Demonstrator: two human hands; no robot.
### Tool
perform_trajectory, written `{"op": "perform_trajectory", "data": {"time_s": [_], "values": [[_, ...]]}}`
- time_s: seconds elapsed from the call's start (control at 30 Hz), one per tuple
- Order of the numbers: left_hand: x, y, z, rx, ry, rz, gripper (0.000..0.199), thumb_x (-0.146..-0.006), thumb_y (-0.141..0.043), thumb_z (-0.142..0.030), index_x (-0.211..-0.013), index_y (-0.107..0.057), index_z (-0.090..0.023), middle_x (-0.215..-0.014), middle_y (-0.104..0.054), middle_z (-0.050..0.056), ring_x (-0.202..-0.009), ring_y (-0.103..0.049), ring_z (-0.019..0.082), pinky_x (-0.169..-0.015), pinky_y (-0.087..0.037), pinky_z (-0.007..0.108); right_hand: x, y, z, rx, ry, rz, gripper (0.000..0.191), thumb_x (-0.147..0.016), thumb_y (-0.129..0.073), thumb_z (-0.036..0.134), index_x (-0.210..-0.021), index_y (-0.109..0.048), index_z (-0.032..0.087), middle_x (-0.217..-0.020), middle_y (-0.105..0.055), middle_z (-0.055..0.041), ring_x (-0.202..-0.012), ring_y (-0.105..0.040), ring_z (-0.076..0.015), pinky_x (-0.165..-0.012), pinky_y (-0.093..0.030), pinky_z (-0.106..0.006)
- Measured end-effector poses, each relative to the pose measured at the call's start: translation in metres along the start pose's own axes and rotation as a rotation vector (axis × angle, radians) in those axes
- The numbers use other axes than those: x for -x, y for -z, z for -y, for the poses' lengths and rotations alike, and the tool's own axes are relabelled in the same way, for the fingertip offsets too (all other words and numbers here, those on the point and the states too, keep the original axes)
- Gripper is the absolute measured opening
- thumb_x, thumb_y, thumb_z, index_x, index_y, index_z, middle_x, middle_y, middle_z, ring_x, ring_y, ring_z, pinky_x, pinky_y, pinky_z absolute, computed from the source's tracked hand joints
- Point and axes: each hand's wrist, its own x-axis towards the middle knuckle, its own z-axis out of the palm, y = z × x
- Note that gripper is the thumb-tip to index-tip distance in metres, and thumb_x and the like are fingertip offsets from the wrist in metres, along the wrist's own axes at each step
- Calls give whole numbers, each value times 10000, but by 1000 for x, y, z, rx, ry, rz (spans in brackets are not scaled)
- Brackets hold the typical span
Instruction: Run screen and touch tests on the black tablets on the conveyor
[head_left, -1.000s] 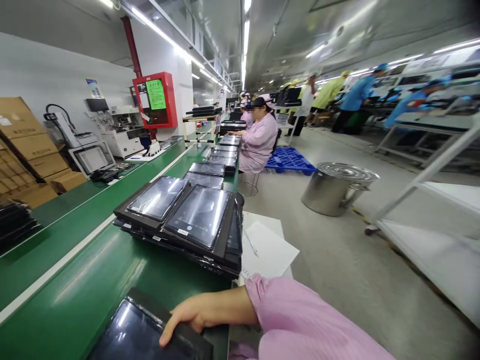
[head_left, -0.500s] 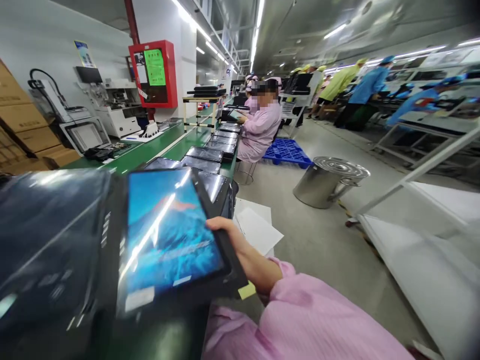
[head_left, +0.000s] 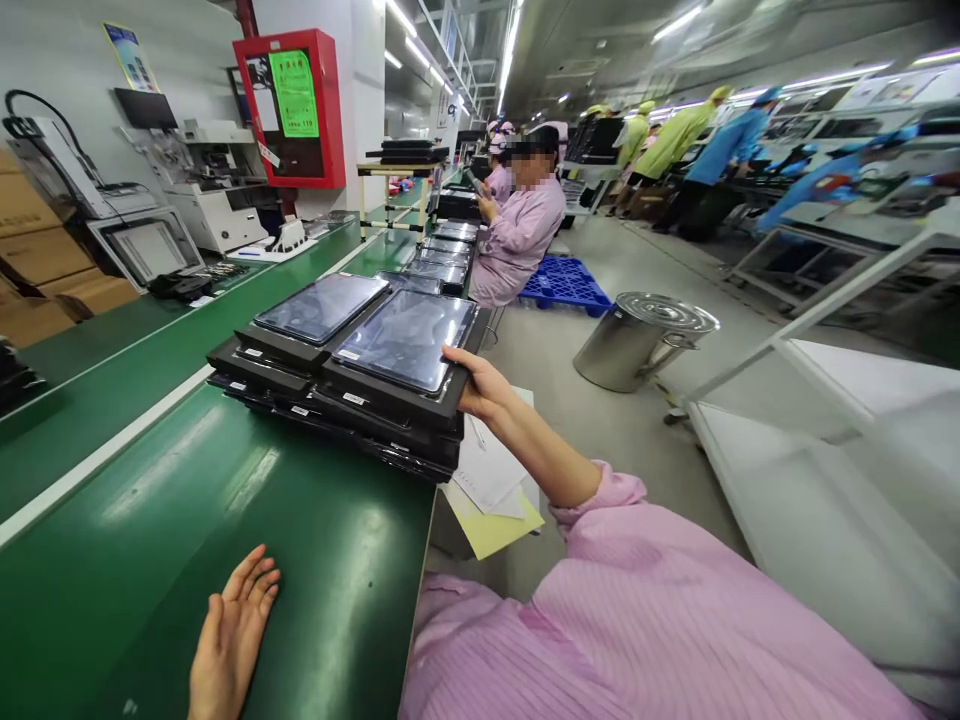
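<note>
My right hand grips the right edge of a black tray holding a tablet, thumb on top and other fingers mostly hidden. The tablet's screen is dark and reflects light. This tray sits at the top of a stack of black trays on the green bench. Beside it, on the same stack, lies a second tablet in its tray. My left hand is open, palm up, over the near part of the bench, touching no tablet.
The green bench runs away from me, with more trayed tablets further along. A seated co-worker in pink holds a tablet. Papers lie by the bench edge. A steel bin and white cart stand right.
The lit tablet and the large dark plastic-covered item near me are no longer seen. My right hand has moved forward onto the stack. My left hand has come into view, open.
</note>
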Motion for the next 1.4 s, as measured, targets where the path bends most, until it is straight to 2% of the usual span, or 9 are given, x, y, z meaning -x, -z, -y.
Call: {"op": "perform_trajectory", "data": {"time_s": [0.13, 0.27, 0.33, 0.43, 0.57, 0.7, 0.87, 1.17, 1.4], "values": [[1, 6, -2, -7, 51, -40, 712, -607, -789, -713, -1113, -744, -215, -1159, -715, 84, -1088, -649, 240, -881, -589, 244, 5, 23, 8, 252, -151, 172, 230, -916, -682, 371, -832, -643, 161, -657, -731, -61, -617, -717, -195, -624, -623, -298], [-3, 18, -1, -151, 4, 37, 683, -698, -742, -704, -1174, -706, -216, -1131, -721, 70, -1064, -662, 222, -902, -577, 233, 13, 86, 41, 781, -263, 335, 460, -819, -742, 588, -740, -644, 146, -578, -697, -81, -447, -631, -156, -397, -461, -209], [-6, 25, 1, -270, -61, 99, 608, -788, -688, -667, -1199, -683, -220, -1120, -723, 63, -1047, -671, 221, -907, -574, 252, 18, 129, 52, 982, -184, 243, 495, -829, -701, 629, -718, -651, 149, -557, -681, -71, -405, -578, -130, -384, -400, -203], [-8, 18, 10, -612, -254, 183, 512, -881, -613, -614, -1195, -674, -214, -1098, -728, 69, -1014, -683, 243, -878, -570, 308, 13, 192, 42, 1265, 3, -141, 420, -883, -663, 536, -694, -668, 160, -544, -652, -48, -441, -567, -133, -480, -432, -239], [-1, -47, 44, -1141, -734, 368, 339, -988, -496, -472, -1113, -690, -222, -1052, -723, 69, -962, -683, 248, -867, -541, 365, -19, 246, -20, 1405, 123, -308, 141, -765, -792, 257, -708, -697, 170, -671, -673, -49, -649, -622, -171, -707, -478, -291], [23, -156, 110, -1486, -977, 790, 295, -1021, -402, -252, -1124, -671, -189, -1046, -716, 86, -938, -676, 221, -815, -545, 343, -61, 266, -85, 1429, 190, -256, 208, -766, -747, 201, -973, -758, 198, -829, -682, -56, -789, -621, -193, -844, -459, -317], [33, -253, 190, -1887, -744, 1004, 406, -945, -586, -255, -1322, -582, -106, -1363, -598, 187, -1111, -632, 272, -852, -540, 364, -94, 286, -118, 1366, 239, -175, 378, -793, -608, 254, -1149, -724, 196, -820, -649, -60, -782, -606, -216, -829, -460, -338], [6, -262, 242, -1965, -550, 880, 646, -900, -680, -279, -1476, -471, -77, -1546, -432, 242, -1307, -506, 343, -1023, -453, 443, -52, 334, -115, 922, 259, -52, 424, -783, -509, 525, -1075, -564, 224, -823, -718, -57, -757, -672, -205, -675, -486, -311], [13, -258, 245, -1982, -523, 851, 659, -923, -630, -251, -1532, -413, -121, -1605, -370, 194, -1462, -373, 325, -1151, -368, 465, -46, 325, -136, 849, 186, 16, 509, -698, -647, 730, -772, -479, 256, -515, -501, 41, -515, -491, -156, -527, -388, -282]]}}
